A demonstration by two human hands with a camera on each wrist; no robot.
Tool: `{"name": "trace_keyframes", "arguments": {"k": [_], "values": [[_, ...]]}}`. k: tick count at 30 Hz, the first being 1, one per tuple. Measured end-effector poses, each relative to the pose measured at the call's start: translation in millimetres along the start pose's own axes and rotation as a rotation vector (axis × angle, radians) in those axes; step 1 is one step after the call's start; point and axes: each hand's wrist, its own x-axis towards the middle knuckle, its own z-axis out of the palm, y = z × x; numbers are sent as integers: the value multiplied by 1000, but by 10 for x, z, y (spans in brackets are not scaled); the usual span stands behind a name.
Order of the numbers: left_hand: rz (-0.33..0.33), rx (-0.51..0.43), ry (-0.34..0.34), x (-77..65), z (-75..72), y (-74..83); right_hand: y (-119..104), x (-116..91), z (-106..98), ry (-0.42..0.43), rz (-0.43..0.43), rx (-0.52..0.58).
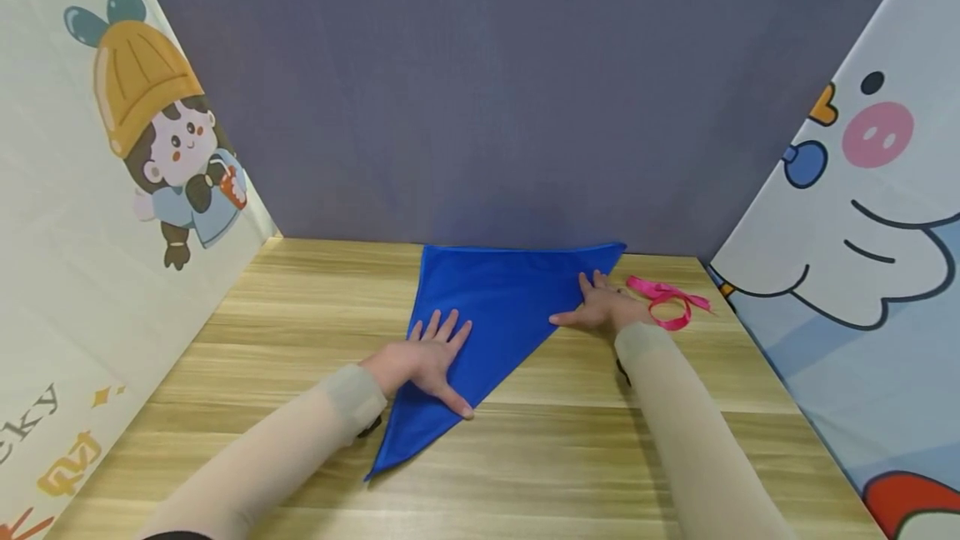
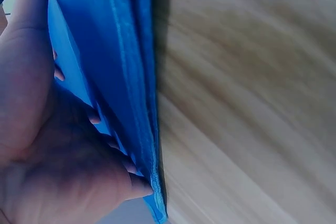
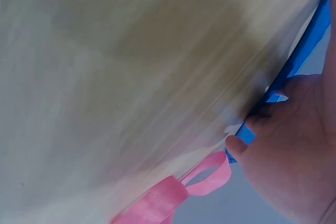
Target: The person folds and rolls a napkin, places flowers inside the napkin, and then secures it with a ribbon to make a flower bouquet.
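Observation:
A blue cloth [image 1: 495, 298], folded into a triangle, lies on the wooden table with one straight edge along the back wall and its other tip toward the front left. My left hand [image 1: 431, 361] rests on its left part with the fingers spread and the thumb at the slanted edge. Near the right tip, my right hand [image 1: 596, 307] lies with fingers spread on the cloth. In the left wrist view, layered hems [image 2: 139, 77] run beside the fingers. The right wrist view shows the right hand [image 3: 294, 135] at the cloth's edge.
Just right of my right hand lies a looped pink ribbon [image 1: 671, 307]. A grey panel [image 1: 487, 90] stands behind the wooden tabletop [image 1: 315, 315]. Printed cartoon panels rise on the left [image 1: 60, 190] and right [image 1: 885, 257].

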Motion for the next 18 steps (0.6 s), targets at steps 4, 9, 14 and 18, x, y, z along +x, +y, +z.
{"name": "trace_keyframes", "arguments": {"k": [4, 9, 14, 18], "values": [[2, 1, 9, 5, 3, 16, 39, 26, -7, -6, 11, -7], [13, -5, 17, -13, -1, 18, 47, 38, -19, -7, 7, -7], [23, -14, 25, -9, -5, 14, 54, 50, -21, -7, 22, -15], [27, -21, 29, 3, -8, 10, 62, 48, -25, -11, 24, -20]]}}
